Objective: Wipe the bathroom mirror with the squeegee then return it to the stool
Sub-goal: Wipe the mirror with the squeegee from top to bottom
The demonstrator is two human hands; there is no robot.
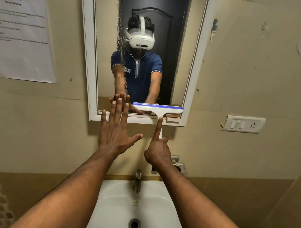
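**Squeegee at the bottom of the bathroom mirror**

Seen from head height, looking at a white-framed mirror (89, 47) on the far wall. Right hand (157, 150) wrapped around the handle of a white squeegee (158, 109), index finger stretched up along the stem; blue-edged blade level against the lower right of the glass, just above the frame. Left hand (115, 128) wide open, fingers spread, holding nothing, fingertips over the lower left of the glass. Water streaks down the left side. White sink (171, 203) and tap (137, 180) near, below. Printed sheet (19, 33) far left.

Glossy white sink (167, 209); plastic squeegee (158, 109); streaky glass mirror (187, 41).
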